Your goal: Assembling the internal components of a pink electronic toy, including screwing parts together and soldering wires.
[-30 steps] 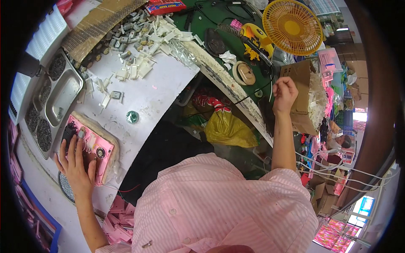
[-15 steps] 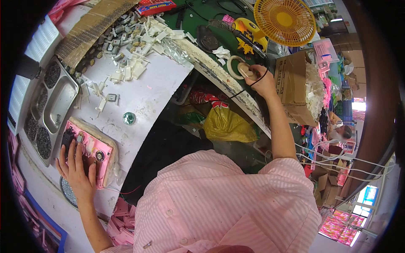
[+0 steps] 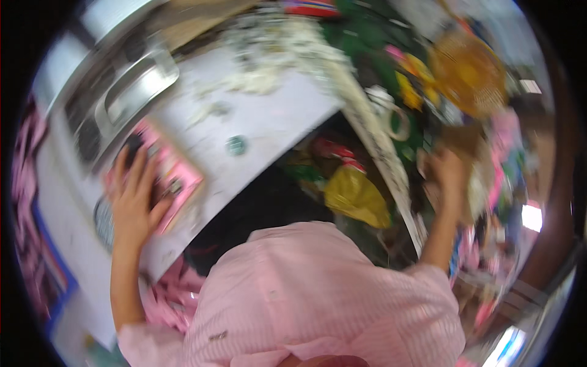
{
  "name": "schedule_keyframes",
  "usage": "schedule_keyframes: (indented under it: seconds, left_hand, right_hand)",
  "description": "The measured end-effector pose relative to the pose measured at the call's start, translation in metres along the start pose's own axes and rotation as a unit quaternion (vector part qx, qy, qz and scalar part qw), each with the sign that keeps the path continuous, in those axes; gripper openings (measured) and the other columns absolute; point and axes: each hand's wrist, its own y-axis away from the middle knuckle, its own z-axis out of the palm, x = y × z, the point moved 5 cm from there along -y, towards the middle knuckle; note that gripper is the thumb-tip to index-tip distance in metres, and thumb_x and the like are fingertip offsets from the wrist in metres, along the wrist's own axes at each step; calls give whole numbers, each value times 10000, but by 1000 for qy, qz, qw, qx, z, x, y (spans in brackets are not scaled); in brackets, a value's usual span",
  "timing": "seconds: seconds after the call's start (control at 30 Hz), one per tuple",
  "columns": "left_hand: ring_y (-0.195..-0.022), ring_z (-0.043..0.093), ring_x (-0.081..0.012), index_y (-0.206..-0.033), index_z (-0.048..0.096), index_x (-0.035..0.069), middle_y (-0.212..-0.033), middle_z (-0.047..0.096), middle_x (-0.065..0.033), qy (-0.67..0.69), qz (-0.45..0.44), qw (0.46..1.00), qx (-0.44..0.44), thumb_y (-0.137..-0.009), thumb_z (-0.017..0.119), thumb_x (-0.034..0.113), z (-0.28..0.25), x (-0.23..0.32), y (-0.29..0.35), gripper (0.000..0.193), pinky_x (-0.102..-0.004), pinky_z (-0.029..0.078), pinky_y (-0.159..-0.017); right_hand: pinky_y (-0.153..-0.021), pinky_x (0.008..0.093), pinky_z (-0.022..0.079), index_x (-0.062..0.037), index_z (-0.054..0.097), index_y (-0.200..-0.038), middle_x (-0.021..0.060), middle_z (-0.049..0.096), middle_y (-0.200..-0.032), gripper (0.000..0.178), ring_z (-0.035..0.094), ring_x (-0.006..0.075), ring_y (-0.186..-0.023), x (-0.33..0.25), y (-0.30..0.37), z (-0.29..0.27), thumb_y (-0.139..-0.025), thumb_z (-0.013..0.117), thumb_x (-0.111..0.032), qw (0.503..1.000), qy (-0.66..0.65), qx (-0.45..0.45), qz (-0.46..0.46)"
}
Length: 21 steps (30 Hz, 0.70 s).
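Observation:
My left hand (image 3: 131,205) lies with spread fingers on a pink plastic panel (image 3: 183,177), near a small black part (image 3: 132,147) at its far side. My right hand (image 3: 448,171) is at the right, in front of the cardboard box. Its fingers are bent around a pale tan roll of tape (image 3: 422,164), smeared by motion. A larger cream tape ring (image 3: 400,125) lies farther off on the green surface.
A round green tin (image 3: 235,145) sits on the white table (image 3: 269,116). Beyond are a metal compartment tray (image 3: 165,76), heaped white parts (image 3: 263,79) and a yellow fan (image 3: 468,73). A yellow bag (image 3: 358,199) lies in the gap between the tables.
The whole view has swung and blurred. My right hand has drawn back toward me from beside the tape ring, taking the tan roll along. My left hand stays on the pink panel.

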Motion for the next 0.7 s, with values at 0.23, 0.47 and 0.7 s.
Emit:
schedule_keyframes:
  seconds: [0.23, 0.47, 0.7]
  left_hand:
    - [-1530, 192, -314, -1516, 446, 230, -1625, 323, -2, -17, 10, 999, -49, -756, 527, 753, -12, -13, 8, 927, -617, 24, -1211]
    - [-1528, 192, -324, -1509, 459, 217, -1607, 357, 4, -11, 21, 998, -55, -804, 404, 804, -8, -13, 14, 919, -625, 25, -1204]
    - [-1516, 211, -357, -1489, 483, 201, -1593, 380, -30, 28, 4, 998, -63, -800, 541, 709, -5, -14, 10, 858, -663, 75, -1184]
  right_hand:
    - [-529, 272, 442, 49, 695, -835, 87, 635, -629, 130, 588, 118, -548, -181, 81, -95, -890, 671, -67, 884, -341, -93, -307]
    - [-583, 310, 495, -10, 709, -911, 107, 686, -789, 125, 638, 206, -631, -449, 130, -58, -850, 715, -119, 670, -428, -98, -599]
    - [-574, 430, 511, -45, 640, -781, 152, 671, -718, 230, 667, 344, -646, -535, 142, -44, -844, 686, -261, 690, -332, -13, -643]
